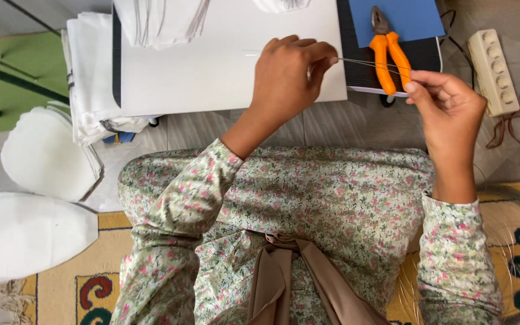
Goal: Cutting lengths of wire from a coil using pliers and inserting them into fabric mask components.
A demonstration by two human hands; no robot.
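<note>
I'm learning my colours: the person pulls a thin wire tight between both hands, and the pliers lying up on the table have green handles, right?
Not quite. The pliers have orange handles, not green, as the head view shows. The rest holds: the left hand and right hand stretch a thin wire between them.

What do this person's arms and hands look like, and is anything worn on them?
Both hands, the left hand and the right hand, are bare: no gloves, and no rings or watch that I can make out. Long sleeves reach the wrists, in pale green fabric printed with small pink flowers, the same as the garment over the lap.
</note>
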